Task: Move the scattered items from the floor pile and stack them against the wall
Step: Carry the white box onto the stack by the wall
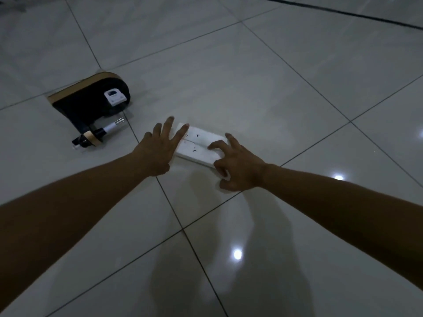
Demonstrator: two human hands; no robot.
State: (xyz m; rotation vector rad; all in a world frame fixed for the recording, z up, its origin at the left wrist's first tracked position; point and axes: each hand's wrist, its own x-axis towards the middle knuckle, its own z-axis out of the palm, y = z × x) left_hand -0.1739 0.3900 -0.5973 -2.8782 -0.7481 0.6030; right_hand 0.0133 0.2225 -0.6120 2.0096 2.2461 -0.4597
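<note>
A flat white rectangular block with small black marks lies on the tiled floor at centre. My left hand is spread at its left end, fingers straight, index fingertip on the block's top. My right hand is at the block's right end, fingers curled, fingertips on its top and thumb at its near edge. To the left lies a black curved piece with a tan edge and a white clip on it. A black-and-white cylinder wrapped in tan tape lies in front of it.
Glossy grey floor tiles with dark grout lines fill the view. A dark strip runs across the far right corner. Ceiling lights reflect on the tiles at lower right.
</note>
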